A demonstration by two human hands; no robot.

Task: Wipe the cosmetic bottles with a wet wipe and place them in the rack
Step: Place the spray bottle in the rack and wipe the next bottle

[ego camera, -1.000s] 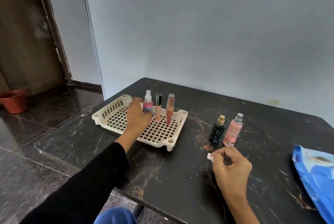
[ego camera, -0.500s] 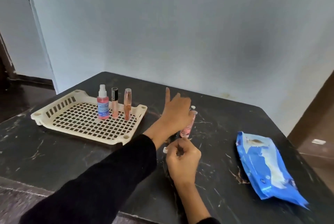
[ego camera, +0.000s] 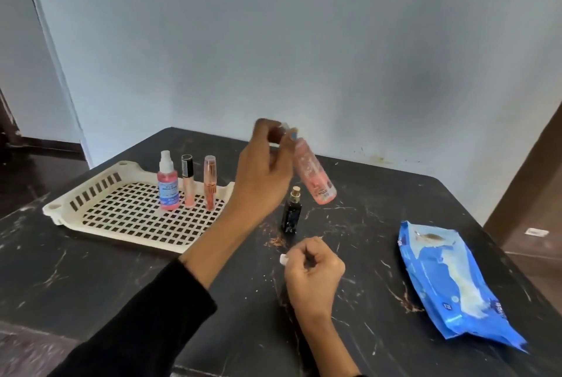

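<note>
My left hand (ego camera: 261,173) holds a pink spray bottle (ego camera: 314,177) by its top, lifted above the table and tilted. Below it a small black bottle (ego camera: 291,212) with a gold cap stands on the dark table (ego camera: 91,270). My right hand (ego camera: 313,273) rests on the table nearer me, fingers closed on a small white wet wipe (ego camera: 283,259). The cream plastic rack (ego camera: 100,191) lies at the left. In it stand a pink spray bottle with a blue label (ego camera: 168,185), a black-capped tube (ego camera: 188,185) and a peach tube (ego camera: 209,183).
A blue pack of wet wipes (ego camera: 450,285) lies at the right of the table. The wall rises right behind the table's far edge, and a doorway opens at the left.
My left hand went from the rack to the pink bottle and has lifted it off the table, tilted. My right hand stayed closed on the wipe. The camera turned to the right.
</note>
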